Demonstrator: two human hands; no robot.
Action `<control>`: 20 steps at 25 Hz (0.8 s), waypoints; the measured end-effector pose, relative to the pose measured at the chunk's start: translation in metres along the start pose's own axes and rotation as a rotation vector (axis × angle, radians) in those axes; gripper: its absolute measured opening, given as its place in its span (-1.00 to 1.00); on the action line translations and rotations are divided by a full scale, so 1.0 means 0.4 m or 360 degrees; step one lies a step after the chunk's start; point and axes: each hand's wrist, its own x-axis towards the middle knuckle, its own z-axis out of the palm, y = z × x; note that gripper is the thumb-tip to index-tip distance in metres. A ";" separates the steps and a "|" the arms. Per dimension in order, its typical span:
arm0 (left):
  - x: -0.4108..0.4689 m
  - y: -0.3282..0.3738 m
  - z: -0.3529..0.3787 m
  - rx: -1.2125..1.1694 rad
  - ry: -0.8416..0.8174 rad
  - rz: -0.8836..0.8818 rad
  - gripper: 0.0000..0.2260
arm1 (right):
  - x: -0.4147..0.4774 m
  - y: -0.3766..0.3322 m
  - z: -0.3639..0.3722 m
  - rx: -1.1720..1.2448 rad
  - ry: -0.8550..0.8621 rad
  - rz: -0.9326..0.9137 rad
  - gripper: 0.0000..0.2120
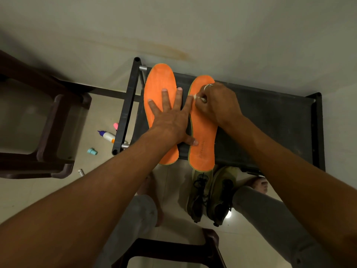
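Note:
Two orange insoles lie side by side on a black fabric shelf [270,117]. My left hand [172,117] lies flat with spread fingers across both of them: fingers on the left insole [156,84], thumb on the right insole [202,147]. My right hand [218,103] is curled over the upper part of the right insole and pinches a small white object [196,96] against it. What the white object is I cannot tell.
A pair of olive shoes [210,198] stands on the floor under the shelf's near edge, beside my bare feet. A glue bottle [107,136], a pink marker [116,125] and a teal cap [92,151] lie on the floor at left. Brown plastic chairs stand at left [63,132] and below [173,248].

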 end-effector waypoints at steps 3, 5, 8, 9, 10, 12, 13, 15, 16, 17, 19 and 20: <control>0.002 -0.002 -0.002 -0.0034 0.0002 0.0002 0.31 | 0.019 0.020 -0.009 -0.0034 0.0033 0.0013 -0.77; 0.003 0.000 -0.001 -0.0034 -0.0013 -0.0005 0.31 | 0.030 0.017 -0.007 -0.0067 0.0214 0.0112 -0.75; 0.001 0.000 -0.002 0.0000 -0.0031 -0.0014 0.31 | 0.019 -0.008 0.013 -0.0055 0.0126 -0.0085 -0.77; 0.002 -0.001 -0.003 -0.0008 -0.0032 -0.0009 0.31 | 0.020 -0.007 0.013 -0.0070 0.0139 -0.0088 -0.77; 0.002 -0.002 -0.003 -0.0025 -0.0034 -0.0005 0.30 | 0.024 -0.003 0.007 -0.0077 0.0198 -0.0006 -0.76; 0.002 -0.003 -0.003 -0.0040 -0.0039 -0.0001 0.30 | 0.028 0.000 0.002 -0.0059 0.0327 0.0132 -0.76; 0.002 -0.003 -0.002 -0.0031 -0.0037 -0.0003 0.30 | 0.027 -0.003 0.007 -0.0075 0.0311 0.0105 -0.77; 0.000 -0.001 -0.002 -0.0005 -0.0027 -0.0004 0.30 | 0.022 -0.009 0.017 -0.0142 0.0218 -0.0017 -0.75; 0.001 -0.002 -0.002 -0.0001 -0.0020 -0.0002 0.30 | 0.023 -0.009 0.015 -0.0159 0.0232 -0.0008 -0.74; 0.001 -0.002 -0.002 -0.0006 -0.0016 0.0000 0.30 | 0.027 -0.007 0.012 -0.0159 0.0286 0.0050 -0.73; 0.001 -0.003 -0.002 -0.0012 -0.0022 -0.0005 0.30 | 0.033 -0.005 0.008 -0.0139 0.0311 0.0110 -0.73; 0.000 -0.003 -0.001 -0.0004 -0.0026 -0.0009 0.30 | 0.033 -0.007 0.010 -0.0148 0.0267 0.0090 -0.73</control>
